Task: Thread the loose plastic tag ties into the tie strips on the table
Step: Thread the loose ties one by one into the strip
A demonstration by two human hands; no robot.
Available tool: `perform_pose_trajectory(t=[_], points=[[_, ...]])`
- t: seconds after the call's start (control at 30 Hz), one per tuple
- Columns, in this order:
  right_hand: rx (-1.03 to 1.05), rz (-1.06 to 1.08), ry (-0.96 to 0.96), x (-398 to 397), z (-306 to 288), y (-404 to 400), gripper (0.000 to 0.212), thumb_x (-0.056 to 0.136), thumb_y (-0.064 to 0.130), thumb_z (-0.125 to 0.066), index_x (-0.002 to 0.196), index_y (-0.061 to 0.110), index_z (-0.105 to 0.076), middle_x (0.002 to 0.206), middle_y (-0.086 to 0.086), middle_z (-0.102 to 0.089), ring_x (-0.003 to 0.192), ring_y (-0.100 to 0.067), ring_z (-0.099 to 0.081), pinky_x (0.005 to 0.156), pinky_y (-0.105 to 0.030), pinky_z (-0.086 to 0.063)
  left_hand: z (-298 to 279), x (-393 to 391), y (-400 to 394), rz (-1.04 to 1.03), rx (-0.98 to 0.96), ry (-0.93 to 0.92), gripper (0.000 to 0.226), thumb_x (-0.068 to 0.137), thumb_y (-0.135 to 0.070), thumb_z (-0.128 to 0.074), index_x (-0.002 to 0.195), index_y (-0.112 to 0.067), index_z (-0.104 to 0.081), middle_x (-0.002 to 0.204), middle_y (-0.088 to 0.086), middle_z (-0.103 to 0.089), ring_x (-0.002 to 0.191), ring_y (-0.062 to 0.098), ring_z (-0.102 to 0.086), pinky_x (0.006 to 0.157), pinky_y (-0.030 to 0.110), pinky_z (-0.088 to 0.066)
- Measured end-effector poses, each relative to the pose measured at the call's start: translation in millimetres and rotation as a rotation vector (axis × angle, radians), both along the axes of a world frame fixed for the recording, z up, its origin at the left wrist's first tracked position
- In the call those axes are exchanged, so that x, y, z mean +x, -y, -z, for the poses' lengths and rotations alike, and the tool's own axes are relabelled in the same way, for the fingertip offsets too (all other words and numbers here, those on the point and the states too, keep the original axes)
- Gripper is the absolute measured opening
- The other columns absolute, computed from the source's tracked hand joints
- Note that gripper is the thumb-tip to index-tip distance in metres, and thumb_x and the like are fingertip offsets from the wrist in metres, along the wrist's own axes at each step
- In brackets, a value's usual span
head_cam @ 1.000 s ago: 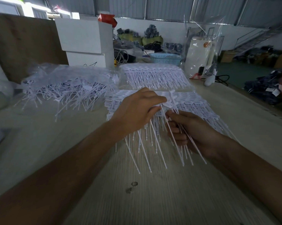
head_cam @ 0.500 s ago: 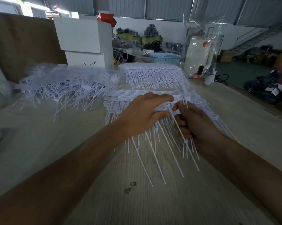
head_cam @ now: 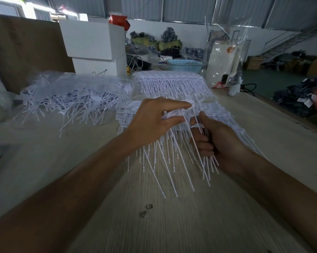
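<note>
White tie strips point(head_cam: 220, 114) lie stacked in the middle of the table, their thin tails fanning toward me. My left hand point(head_cam: 154, 123) pinches the head end of one strip between thumb and forefinger, lifted a little above the stack. Just to its right, my right hand point(head_cam: 214, 139) grips a small bundle of loose ties point(head_cam: 199, 161), whose tips point up toward the left hand's fingers. A heap of loose ties point(head_cam: 75, 99) lies at the left under clear plastic. A second stack of tie strips point(head_cam: 172, 83) sits farther back.
White boxes point(head_cam: 93, 46) and a brown board point(head_cam: 26, 50) stand at the back left. A blue basket point(head_cam: 184, 65) and a clear plastic bag point(head_cam: 225, 57) stand behind the far stack. The table edge point(head_cam: 282, 114) runs along the right, with dark bundles on the floor beyond.
My right hand has slid the bundle of loose ties up toward the strip head held by my left hand. The left forefinger has stretched out over the strip.
</note>
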State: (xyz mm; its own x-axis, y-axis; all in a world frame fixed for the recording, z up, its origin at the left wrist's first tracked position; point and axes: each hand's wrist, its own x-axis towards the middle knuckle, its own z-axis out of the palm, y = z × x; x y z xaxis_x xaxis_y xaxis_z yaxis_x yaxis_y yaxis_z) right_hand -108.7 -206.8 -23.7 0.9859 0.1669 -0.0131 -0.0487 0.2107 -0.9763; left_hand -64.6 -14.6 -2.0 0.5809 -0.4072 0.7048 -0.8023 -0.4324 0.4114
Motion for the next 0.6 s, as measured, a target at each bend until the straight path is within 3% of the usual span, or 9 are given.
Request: perform_pose_trajectory(t=[0.1, 0.23, 0.37, 0.47, 0.6], points=[[-0.037, -0.047, 0.022, -0.7, 1.0, 0.8, 0.028, 0.102, 0.042, -0.046, 0.094, 0.018, -0.058, 0.058, 0.005, -0.028, 0.042, -0.007, -0.019, 0.036, -0.017, -0.023, 4.1, 2.8, 0.2, 0.015, 0.025, -0.005, 0.035, 0.085, -0.018, -0.078, 0.119, -0.02, -0.073, 0.12, -0.003, -0.071, 0.106, 0.002, -0.064, 0.084, 0.002, -0.038], [-0.06, -0.017, 0.042, 0.5, 3.3, 3.0, 0.027, 0.102, 0.037, -0.048, 0.1, 0.014, -0.062, 0.057, 0.005, -0.026, 0.042, -0.008, -0.018, 0.037, -0.019, -0.018, 8.4, 8.2, 0.8, 0.033, 0.042, -0.032, 0.04, 0.086, -0.021, -0.077, 0.125, -0.022, -0.07, 0.123, -0.006, -0.069, 0.107, -0.007, -0.06, 0.082, -0.001, -0.037], [-0.131, 0.091, 0.053, 2.0, 2.9, 1.8, 0.033, 0.105, 0.035, -0.046, 0.102, 0.01, -0.068, 0.053, 0.006, -0.03, 0.046, -0.012, -0.019, 0.046, -0.03, -0.011, 10.3, 9.4, 2.2, 0.039, -0.061, -0.115, 0.061, 0.078, -0.026, -0.084, 0.133, -0.031, -0.058, 0.102, -0.013, -0.072, 0.081, -0.014, -0.063, 0.071, 0.002, -0.044], [-0.22, 0.089, 0.064, -1.6, 0.1, -0.7, 0.038, 0.1, 0.045, -0.053, 0.097, 0.009, -0.066, 0.055, 0.005, -0.031, 0.046, -0.012, -0.023, 0.044, -0.027, -0.016, 9.0, 10.4, 3.0, 0.037, -0.015, -0.113, 0.063, 0.073, -0.034, -0.087, 0.122, -0.033, -0.047, 0.101, -0.008, -0.075, 0.076, -0.012, -0.063, 0.064, 0.006, -0.046], [-0.362, 0.092, 0.152, -9.5, -2.8, -6.5, 0.035, 0.095, 0.046, -0.061, 0.074, 0.019, -0.058, 0.053, 0.006, -0.033, 0.044, -0.009, -0.028, 0.041, -0.023, -0.023, 9.9, 11.4, 5.3, 0.046, 0.077, -0.082, 0.058, 0.077, -0.028, -0.084, 0.112, -0.033, -0.039, 0.097, -0.004, -0.075, 0.073, 0.003, -0.063, 0.062, 0.023, -0.05]])
